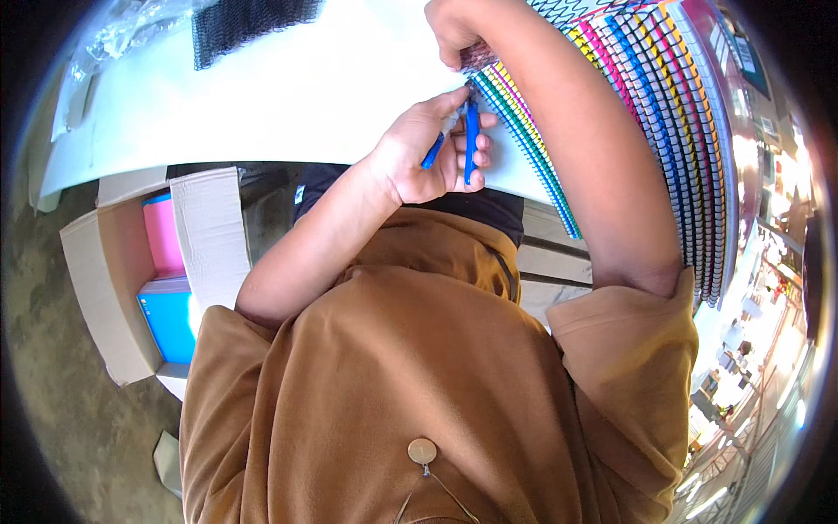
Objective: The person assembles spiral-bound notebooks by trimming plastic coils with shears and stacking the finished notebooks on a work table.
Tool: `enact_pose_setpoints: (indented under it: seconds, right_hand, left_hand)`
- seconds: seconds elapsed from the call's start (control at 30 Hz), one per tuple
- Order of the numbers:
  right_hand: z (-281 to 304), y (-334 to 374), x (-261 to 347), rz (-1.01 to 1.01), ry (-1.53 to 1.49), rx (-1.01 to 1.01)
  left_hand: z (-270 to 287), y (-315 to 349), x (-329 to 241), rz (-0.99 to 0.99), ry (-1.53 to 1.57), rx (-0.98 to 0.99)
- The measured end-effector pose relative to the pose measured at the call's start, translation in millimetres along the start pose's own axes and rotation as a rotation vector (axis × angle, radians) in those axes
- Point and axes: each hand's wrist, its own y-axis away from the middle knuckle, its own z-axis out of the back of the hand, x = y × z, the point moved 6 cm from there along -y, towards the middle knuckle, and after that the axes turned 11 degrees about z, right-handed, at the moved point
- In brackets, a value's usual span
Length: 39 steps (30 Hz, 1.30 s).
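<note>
My left hand [428, 144] is wrapped around pliers with blue handles [472, 144]. The pliers' jaws point away from me, at the near left corner of a stack of spiral-bound notebooks [646, 96]. Green, yellow, pink, blue and black binding coils line the side of that stack. Across it reaches my right arm, and my right hand [454, 33] is curled closed just beyond the pliers. Beneath its fingers shows a dark reddish coiled piece [478, 56]; whether it is gripped or only touched is hidden.
A pile of black spiral coils [249, 28] lies on the white table [262, 109], beside clear plastic wrapping [131, 35]. Below the table's left side stands an open cardboard box [118, 288] with pink and blue notebooks [166, 319] inside.
</note>
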Motion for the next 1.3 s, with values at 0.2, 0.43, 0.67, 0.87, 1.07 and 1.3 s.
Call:
enact_pose_setpoints:
  seconds: [0.2,0.43,0.67,0.87,1.07,1.3]
  right_hand:
    - [-2.8,0.1,-5.0,-0.031,-0.015,0.038]
    - [4.5,7.9,3.1,0.000,0.020,-0.038]
    - [4.6,-3.1,-3.5,-0.023,0.039,0.055]
    - [5.6,1.4,-5.5,-0.057,-0.028,0.053]
    - [5.0,-0.1,-8.2,-0.102,-0.118,0.031]
    - [10.3,15.3,-1.2,-0.028,-0.083,-0.118]
  left_hand:
    - [-0.8,-2.7,-1.7,-0.094,-0.175,-0.112]
    - [6.8,-1.0,-5.9,-0.160,-0.242,-0.219]
    - [2.0,8.2,-5.5,-0.150,-0.410,-0.210]
    - [1.7,6.4,-10.6,-0.112,-0.455,-0.193]
    - [1.8,8.2,-9.5,-0.074,-0.326,-0.139]
    - [6.7,11.6,-13.9,-0.082,-0.381,-0.178]
